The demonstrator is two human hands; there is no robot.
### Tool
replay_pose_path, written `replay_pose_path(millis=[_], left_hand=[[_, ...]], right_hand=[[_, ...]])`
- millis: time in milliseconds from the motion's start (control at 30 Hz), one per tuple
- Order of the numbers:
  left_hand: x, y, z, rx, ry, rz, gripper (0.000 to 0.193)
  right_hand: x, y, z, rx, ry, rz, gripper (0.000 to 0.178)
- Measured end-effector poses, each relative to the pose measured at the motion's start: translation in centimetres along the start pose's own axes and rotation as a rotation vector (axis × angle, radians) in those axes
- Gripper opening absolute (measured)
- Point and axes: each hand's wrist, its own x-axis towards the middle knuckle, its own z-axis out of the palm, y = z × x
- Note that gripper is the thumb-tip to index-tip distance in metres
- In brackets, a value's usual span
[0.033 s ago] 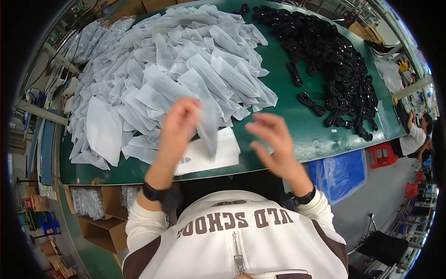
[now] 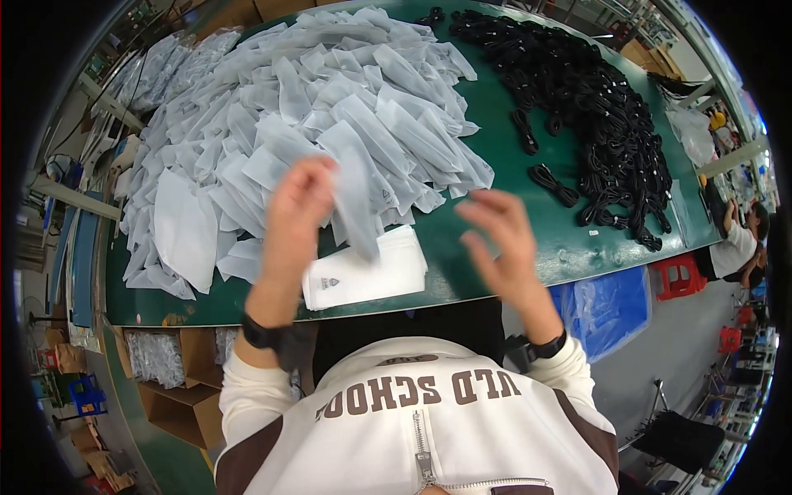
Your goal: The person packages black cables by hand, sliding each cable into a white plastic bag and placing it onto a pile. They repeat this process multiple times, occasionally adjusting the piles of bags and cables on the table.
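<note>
My left hand (image 2: 301, 198) pinches the upper end of a frosted plastic bag (image 2: 356, 202), which hangs tilted and blurred beside it. Whether that bag has something inside, I cannot make out. Below it, near the table's front edge, lies a stack of flat white bags (image 2: 363, 276) with a small printed mark. My right hand (image 2: 505, 239) is above the table to the right of the stack, fingers apart and nothing in them. A large heap of frosted bags (image 2: 247, 124) spreads behind my left hand. Bundled black cables (image 2: 615, 132) are piled at the right, with a loose bundle (image 2: 553, 185) nearer my right hand.
The green table (image 2: 462, 280) curves around in front of me. Beneath its right side sits a blue bin (image 2: 606, 309) lined with plastic, near a red stool (image 2: 680, 276). Cardboard boxes (image 2: 186, 412) stand below at the left. Another person (image 2: 738, 243) sits at the far right.
My left hand has moved slightly left and away from me with the bag. My right hand has shifted a little right, and more of the white stack shows.
</note>
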Motion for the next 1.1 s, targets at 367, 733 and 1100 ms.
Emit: replay_pose_path(millis=[367, 733, 1100], left_hand=[[-5.3, -3.5, 4.0, 0.650, -0.370, 0.272, 0.017], [-7.0, -7.0, 4.9, 0.726, -0.287, 0.199, 0.010], [-6.8, -5.8, 5.0, 0.486, -0.332, 0.204, 0.011]], right_hand=[[-4.2, 14.6, -6.4, -0.962, -0.190, 0.385, 0.035], [-5.2, 1.4, -0.5, 0.254, -0.167, 0.495, 0.027], [-4.9, 0.3, 0.2, 0.084, -0.353, 0.053, 0.026]])
